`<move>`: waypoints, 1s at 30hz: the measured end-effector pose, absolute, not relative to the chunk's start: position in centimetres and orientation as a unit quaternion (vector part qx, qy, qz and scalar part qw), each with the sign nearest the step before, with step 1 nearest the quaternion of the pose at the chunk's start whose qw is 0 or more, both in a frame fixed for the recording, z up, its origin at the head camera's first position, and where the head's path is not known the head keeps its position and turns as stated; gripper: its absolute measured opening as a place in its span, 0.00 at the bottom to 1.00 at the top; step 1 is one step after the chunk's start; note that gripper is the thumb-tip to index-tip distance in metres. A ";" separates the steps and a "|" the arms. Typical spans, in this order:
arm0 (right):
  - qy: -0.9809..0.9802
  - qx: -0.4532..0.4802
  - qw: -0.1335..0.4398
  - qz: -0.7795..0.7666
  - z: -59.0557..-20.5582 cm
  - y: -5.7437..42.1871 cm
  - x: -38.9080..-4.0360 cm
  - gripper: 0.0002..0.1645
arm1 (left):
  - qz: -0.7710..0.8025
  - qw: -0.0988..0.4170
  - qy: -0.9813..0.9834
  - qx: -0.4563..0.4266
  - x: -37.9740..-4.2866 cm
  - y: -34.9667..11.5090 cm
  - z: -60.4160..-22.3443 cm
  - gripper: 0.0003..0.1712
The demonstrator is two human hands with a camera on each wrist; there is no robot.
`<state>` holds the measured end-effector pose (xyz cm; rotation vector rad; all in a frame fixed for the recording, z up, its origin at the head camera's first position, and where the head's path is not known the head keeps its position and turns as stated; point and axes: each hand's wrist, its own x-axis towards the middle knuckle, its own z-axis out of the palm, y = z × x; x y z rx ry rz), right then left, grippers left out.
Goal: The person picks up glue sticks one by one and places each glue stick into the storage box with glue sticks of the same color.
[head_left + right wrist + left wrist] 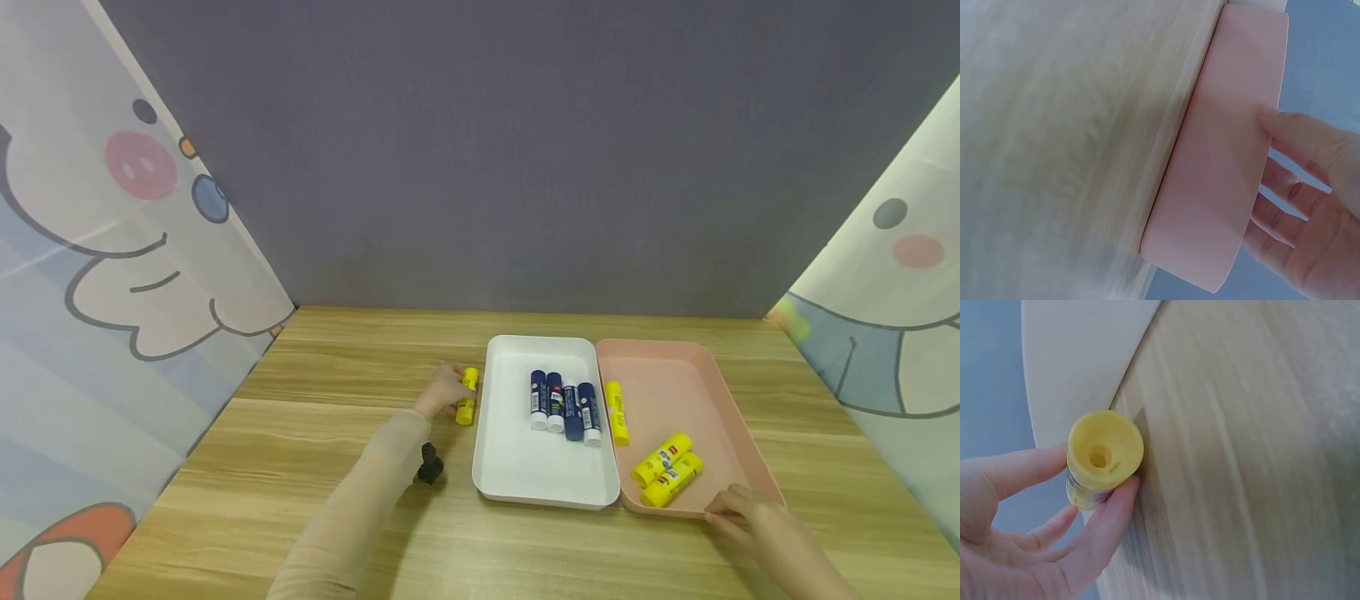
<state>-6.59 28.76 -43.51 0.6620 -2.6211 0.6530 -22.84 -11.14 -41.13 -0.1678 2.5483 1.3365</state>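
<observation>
A wooden table [315, 517] is stretching across the booth, with a grey wall [510, 150] standing behind it and cartoon-printed curtains [97, 275] hanging down either side. On the table two shallow trays are sitting side by side with their long edges touching: a white tray [517, 475] on the left and a pink tray [675, 383] on the right.

In the white tray four dark blue glue sticks [564, 406] are lying in a tight row toward the far end, white caps pointing at the person. In the pink tray one yellow stick [617, 412] is lying along the wall next to the white tray, and a pair of yellow sticks [667, 469] is lying together at a slant near the front corner.

The person's left arm, in a pale sleeve with a small black camera strapped at the wrist, is reaching out to the left of the white tray. There the left hand [442, 390] is pinching a yellow glue stick [467, 396] just outside that tray's left wall; the wrist view is showing the stick [1104, 456] end-on, thumb above and fingers [1107, 531] curled beneath it, right beside the tray's edge, though whether it is touching the table I cannot tell.

The right hand [738, 510] is resting at the near right corner of the pink tray, its fingers [1297, 134] lying fairly straight against the outside wall [1222, 187], touching it rather than wrapping round it.
</observation>
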 end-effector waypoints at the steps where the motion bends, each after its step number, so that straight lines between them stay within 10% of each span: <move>1: -0.929 0.231 0.177 0.229 -43.5 28.7 -6.6 0.08 | 0.471 0.134 0.870 -0.062 -22.9 -11.2 -41.2 0.28; 30: -0.925 0.237 0.179 0.237 -43.5 28.7 -6.7 0.19 | 0.578 0.161 0.797 -0.066 -23.2 -11.5 -38.4 0.32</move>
